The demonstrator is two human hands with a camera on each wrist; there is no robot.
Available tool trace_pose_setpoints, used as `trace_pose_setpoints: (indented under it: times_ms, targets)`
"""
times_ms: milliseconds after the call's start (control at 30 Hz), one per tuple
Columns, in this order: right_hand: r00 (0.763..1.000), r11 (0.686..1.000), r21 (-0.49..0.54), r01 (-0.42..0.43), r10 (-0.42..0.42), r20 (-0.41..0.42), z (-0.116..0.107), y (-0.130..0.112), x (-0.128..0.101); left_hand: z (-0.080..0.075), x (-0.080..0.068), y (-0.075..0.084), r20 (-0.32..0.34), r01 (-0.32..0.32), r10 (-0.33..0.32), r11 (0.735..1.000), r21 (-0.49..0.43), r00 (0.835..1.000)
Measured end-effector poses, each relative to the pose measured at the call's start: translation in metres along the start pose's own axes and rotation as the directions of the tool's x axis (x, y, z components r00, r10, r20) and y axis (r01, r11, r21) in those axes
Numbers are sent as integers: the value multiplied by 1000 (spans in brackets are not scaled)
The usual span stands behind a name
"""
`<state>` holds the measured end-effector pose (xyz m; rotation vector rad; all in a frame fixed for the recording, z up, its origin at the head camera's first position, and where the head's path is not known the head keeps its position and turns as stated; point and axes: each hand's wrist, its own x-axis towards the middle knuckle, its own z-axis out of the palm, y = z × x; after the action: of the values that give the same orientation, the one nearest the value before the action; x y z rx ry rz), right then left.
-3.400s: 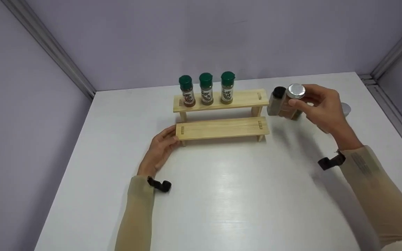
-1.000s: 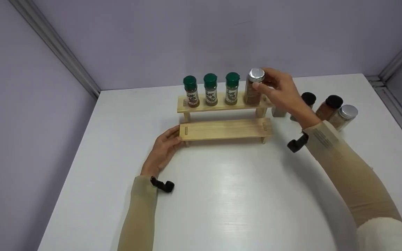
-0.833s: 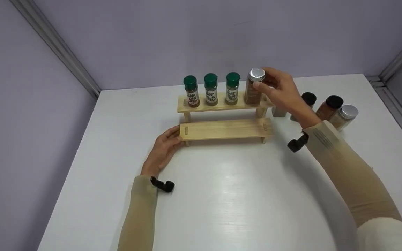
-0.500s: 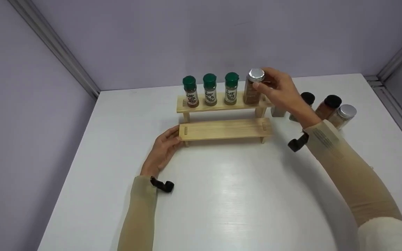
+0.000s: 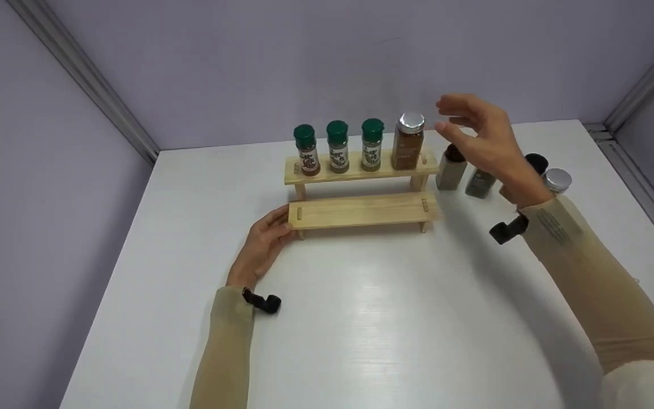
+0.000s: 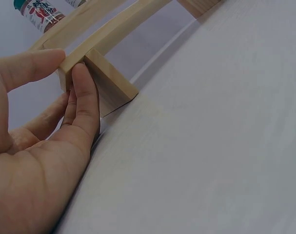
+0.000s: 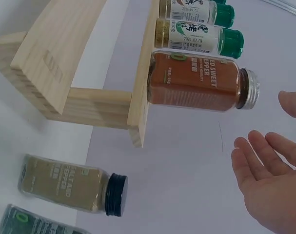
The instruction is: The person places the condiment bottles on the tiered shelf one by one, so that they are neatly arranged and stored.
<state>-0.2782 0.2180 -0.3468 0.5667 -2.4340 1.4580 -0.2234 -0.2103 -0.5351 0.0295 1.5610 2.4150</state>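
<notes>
My left hand (image 5: 261,247) pinches the left end of the lower tier of a two-step wooden spice rack (image 5: 361,210); in the left wrist view its thumb (image 6: 43,66) lies on the board's edge and the fingers are beneath. On the upper tier stand three green-capped spice bottles (image 5: 338,153) and, to their right, a square jar of red sweet pepper (image 5: 407,149) with a silver lid. My right hand (image 5: 489,139) hovers right of that jar, holding nothing, thumb and fingers spread apart. In the right wrist view a gap separates the fingers from the jar's lid.
Right of the rack, several more spice jars stand on the white table (image 5: 355,318): a black-capped salt and pepper jar (image 5: 451,170), a dark green jar (image 5: 480,183) and a silver-lidded jar (image 5: 558,180). The right forearm partly hides the last ones. A pale wall (image 5: 361,68) rises behind.
The right hand carried the silver-lidded red pepper jar from the right onto the upper tier, held it there, then let go and drew back right. The left hand kept its grip on the rack.
</notes>
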Motion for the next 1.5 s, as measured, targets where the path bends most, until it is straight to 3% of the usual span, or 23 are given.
trace_pose_setpoints:
  times_ms: [300,700,1000,1200,1500]
  targets:
    - [992,999,24,35,-32,-121,-51,10,-39,1,2,1,-4,11,-11,1000,-7,1000]
    - [977,995,-78,-55,38,-208,-94,68,-72,-3,1,3,-9,-10,9,1000,-24,1000]
    - [960,984,-119,-134,99,-263,-107,97,-101,-3,2,4,3,-23,23,1000,-21,1000]
    - [934,950,-167,-265,209,-291,-108,116,-118,-3,3,4,6,-15,15,1000,-24,1000]
    - [918,917,-188,-353,300,-258,-101,142,-131,-4,1,4,-14,-16,16,1000,-27,1000]
